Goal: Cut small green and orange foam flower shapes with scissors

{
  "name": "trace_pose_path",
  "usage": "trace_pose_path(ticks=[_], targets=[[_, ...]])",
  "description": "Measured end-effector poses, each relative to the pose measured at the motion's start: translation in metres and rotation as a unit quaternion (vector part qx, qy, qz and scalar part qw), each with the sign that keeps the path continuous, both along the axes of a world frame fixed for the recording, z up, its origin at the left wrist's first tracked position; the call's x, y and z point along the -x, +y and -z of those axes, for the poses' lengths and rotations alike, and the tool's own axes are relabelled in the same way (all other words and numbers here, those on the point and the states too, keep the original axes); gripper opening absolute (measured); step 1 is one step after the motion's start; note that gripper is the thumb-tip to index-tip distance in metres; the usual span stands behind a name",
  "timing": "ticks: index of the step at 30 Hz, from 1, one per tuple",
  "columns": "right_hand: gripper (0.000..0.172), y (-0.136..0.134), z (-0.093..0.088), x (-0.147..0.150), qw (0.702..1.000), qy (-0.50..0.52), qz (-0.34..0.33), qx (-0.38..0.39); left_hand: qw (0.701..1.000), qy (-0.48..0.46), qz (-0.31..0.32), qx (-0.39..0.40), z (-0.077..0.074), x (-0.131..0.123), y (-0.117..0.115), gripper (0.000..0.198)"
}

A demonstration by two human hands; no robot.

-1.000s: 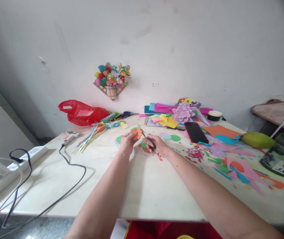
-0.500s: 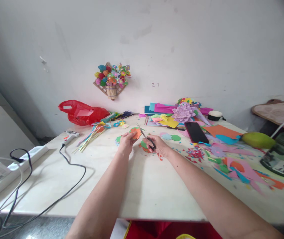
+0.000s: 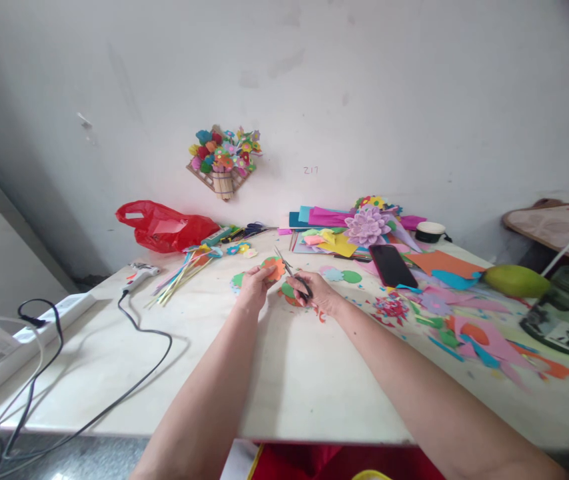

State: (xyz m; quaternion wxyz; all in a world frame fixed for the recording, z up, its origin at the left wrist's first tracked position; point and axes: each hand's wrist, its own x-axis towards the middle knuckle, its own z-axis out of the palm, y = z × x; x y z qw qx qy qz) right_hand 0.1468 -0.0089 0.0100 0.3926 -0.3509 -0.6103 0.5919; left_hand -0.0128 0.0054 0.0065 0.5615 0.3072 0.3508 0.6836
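Observation:
My left hand [image 3: 254,287] pinches an orange flower cutout [image 3: 275,268] with a scalloped edge. In my right hand [image 3: 314,290] is a pair of scissors [image 3: 306,289] with dark handles, its blades pointing up and left beside the cutout's right edge. Under the scissors lies a stack of green and orange cutouts [image 3: 291,299], partly covered by my right hand. A green and light blue cutout [image 3: 237,283] rests left of my left hand. To the right of the scissors are a light blue scalloped piece [image 3: 333,274] and a green round one [image 3: 351,277].
Red and pink scraps [image 3: 389,307] and a black phone [image 3: 392,265] lie to the right, near a glass jar [image 3: 567,317]. On the left are a glue gun [image 3: 140,275], its cord, a power strip [image 3: 67,308], paper strips [image 3: 177,283] and a red bag [image 3: 167,227].
The orange cutout has turned or shifted slightly to the right, closer to the scissor blades. Otherwise my hands stay almost in place.

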Motion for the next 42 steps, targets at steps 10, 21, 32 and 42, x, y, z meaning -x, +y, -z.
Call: trace_pose_path(ticks=[10,21,32,42], targets=[[0.034,0.0035,0.0034,0.0018,1.000,0.001,0.010,-0.002,1.000,0.002,0.000,0.002,0.0009,-0.0005,-0.0001,0.025],[0.030,0.0027,0.0036,0.0031,1.000,-0.005,0.012,0.002,1.000,0.010,-0.017,0.011,0.0014,0.0029,0.0015,0.018],[0.030,0.0017,0.0028,0.0030,1.000,-0.005,-0.002,-0.013,0.999,0.001,-0.032,0.010,0.0020,0.0057,0.0032,0.018],[0.031,-0.0007,-0.0007,0.0024,1.000,-0.021,0.001,-0.012,0.998,0.000,-0.053,0.014,0.0011,0.0077,0.0040,0.018]])
